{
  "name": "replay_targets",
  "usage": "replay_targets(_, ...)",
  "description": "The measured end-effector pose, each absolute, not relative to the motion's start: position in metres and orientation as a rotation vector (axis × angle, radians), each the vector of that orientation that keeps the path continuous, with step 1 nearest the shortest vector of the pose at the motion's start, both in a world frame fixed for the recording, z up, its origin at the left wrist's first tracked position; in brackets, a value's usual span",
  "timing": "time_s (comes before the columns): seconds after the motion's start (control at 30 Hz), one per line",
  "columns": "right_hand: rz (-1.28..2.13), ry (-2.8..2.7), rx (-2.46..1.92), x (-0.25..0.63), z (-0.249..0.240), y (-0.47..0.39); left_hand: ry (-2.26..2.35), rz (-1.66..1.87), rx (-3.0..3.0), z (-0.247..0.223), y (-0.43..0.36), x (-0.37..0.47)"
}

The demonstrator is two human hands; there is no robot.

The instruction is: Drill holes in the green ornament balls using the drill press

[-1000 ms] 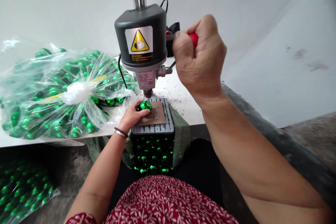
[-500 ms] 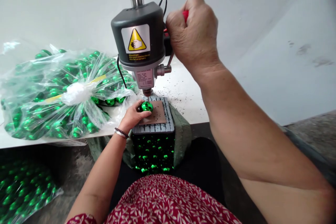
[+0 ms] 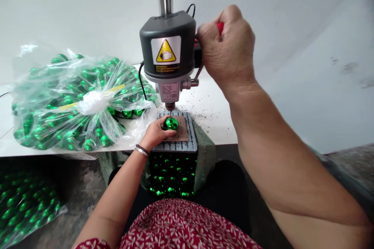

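My left hand (image 3: pixel 156 133) grips a shiny green ball (image 3: pixel 171 124) between thumb and fingers, on a brown board (image 3: pixel 182 129) that lies on the metal base plate (image 3: pixel 192 140). Directly over the ball is the thin bit (image 3: pixel 170 113) of a dark grey drill press (image 3: pixel 167 46); whether the bit has entered the ball I cannot tell. My right hand (image 3: pixel 230 46) is closed round the red-ended feed lever (image 3: pixel 220 28) at the drill's right side, and most of that lever is hidden by the fingers.
A knotted clear plastic bag (image 3: pixel 96 103) of green balls lies on the white table (image 3: pixel 217 101) at left. Dark shavings are scattered behind the plate. Green balls fill an opening (image 3: pixel 172 175) below the plate, and another bag (image 3: pixel 26 206) is at lower left.
The camera view has shifted, so the drill, bag and hands appear further right and slightly lower. Both hands keep their grips, and the ball stays under the bit.
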State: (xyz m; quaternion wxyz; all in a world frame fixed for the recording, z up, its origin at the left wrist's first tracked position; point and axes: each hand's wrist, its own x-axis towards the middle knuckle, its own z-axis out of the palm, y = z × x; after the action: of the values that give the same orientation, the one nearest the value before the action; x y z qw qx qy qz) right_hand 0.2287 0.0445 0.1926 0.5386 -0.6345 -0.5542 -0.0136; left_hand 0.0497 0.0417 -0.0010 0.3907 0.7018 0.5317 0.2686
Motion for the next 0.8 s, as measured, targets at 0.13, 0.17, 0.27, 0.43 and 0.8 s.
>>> replay_targets(0.13,-0.079,-1.291,-1.449,0.225,0.186,0.035,1.342,0.675,1.789,-0.005,0.042,0.051)
replay_targets(0.17,-0.092,-1.295,-1.427,0.225,0.184,0.031,1.342,0.678,1.791,-0.006,0.042,0.05)
replay_targets(0.27,-0.149,-1.332,-1.354,0.224,0.175,0.021,1.358,0.68,1.8,-0.008,0.041,0.05)
replay_targets(0.43,-0.309,-1.378,-1.232,0.225,0.154,0.006,1.372,0.663,1.824,-0.009,0.041,0.05)
replay_targets(0.8,-0.534,-1.337,-1.205,0.225,0.114,-0.008,1.35,0.705,1.807,-0.015,0.041,0.049)
